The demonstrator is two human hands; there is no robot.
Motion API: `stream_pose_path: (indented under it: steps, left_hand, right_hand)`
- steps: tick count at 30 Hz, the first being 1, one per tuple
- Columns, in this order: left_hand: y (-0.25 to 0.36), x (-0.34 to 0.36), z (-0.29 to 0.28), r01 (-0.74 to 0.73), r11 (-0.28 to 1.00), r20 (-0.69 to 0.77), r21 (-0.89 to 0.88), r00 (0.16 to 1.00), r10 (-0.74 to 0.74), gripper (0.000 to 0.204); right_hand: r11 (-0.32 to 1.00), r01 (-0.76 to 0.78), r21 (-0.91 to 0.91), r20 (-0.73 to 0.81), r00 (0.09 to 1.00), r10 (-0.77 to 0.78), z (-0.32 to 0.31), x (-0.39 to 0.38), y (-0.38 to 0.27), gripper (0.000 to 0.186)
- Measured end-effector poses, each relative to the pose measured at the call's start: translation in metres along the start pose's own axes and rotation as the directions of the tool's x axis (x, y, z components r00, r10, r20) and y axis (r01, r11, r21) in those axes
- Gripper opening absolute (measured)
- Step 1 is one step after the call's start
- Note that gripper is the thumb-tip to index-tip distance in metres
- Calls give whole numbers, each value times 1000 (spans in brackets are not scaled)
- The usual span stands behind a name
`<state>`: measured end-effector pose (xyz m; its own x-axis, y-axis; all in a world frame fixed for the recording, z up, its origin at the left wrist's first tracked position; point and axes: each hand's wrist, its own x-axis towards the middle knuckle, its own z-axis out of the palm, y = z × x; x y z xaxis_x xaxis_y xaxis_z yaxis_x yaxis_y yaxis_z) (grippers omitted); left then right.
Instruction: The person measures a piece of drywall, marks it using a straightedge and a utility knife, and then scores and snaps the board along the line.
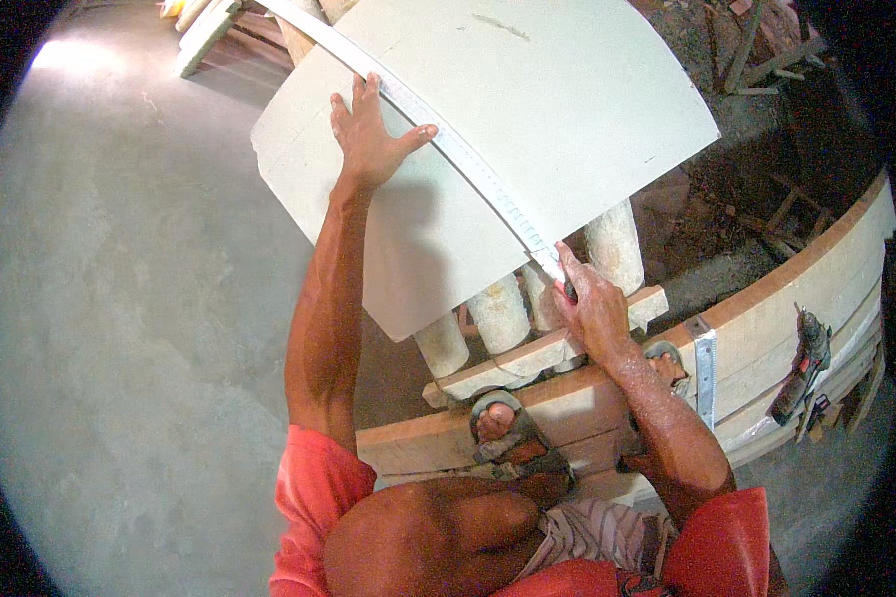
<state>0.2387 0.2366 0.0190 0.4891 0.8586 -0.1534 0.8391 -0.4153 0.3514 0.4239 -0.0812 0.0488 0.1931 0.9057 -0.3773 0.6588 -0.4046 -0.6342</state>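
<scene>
A large pale flat board (557,109) lies tilted in front of me. Across it runs a long white straightedge (453,149) with ruler markings, from the far left toward my right hand. My left hand (373,144) is open on the board, fingers stretched and thumb spread, fingertips and thumb touching the straightedge. At the near right end of the straightedge, my right hand (597,308) is closed round a small dark tool (569,291) with a bit of red. Its index finger points along the straightedge's end. The fingers hide most of the tool, so its kind is unclear.
Pale round posts (500,313) and a wooden crosspiece (547,350) stand under the board's near edge. My sandalled feet rest by a curved stack of planks (766,298). On it are a metal ruler (705,373) and a dark power drill (804,366).
</scene>
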Motion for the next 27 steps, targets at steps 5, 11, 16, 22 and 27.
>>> stream_pose_path:
  steps: [5,11,16,22,27]
  left_hand:
    - [1,1,-2,-21,999,15,38,1000,20,121]
    - [-3,1,2,-49,999,-3,-14,999,49,121]
    - [6,2,1,-19,999,7,50,1000,19,120]
    - [-1,3,4,-10,999,14,31,1000,10,122]
    - [3,2,2,-6,995,-3,98,1000,6,121]
  right_hand:
    - [1000,-28,6,17,999,28,0,1,-1,58]
    - [999,-34,-14,28,999,35,0,0,-1,58]
    - [999,-47,13,11,999,47,2,0,1,56]
    - [999,-37,21,15,999,37,-4,0,-3,53]
    - [991,-20,135,-217,975,50,-33,22,-21,47]
